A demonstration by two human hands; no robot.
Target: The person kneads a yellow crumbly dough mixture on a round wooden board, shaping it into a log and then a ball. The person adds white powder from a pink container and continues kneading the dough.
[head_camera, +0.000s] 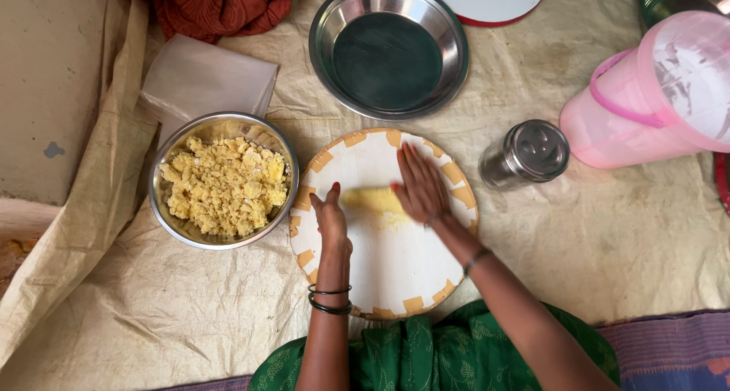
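At frame centre our right hand (420,184) lies flat on the yellow dough roll (370,200); our left hand (330,217), fingers open, touches its end on the round board (395,269).

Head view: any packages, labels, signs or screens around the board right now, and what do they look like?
No labels, signs or screens show.
Clear plastic bag: upper left, behind the steel bowl of yellow crumbs; flat, squarish, whitish.
Pink plastic container: far right, lying tilted; translucent, white powder inside.
Steel shaker jar: right of the round board, lying tilted.
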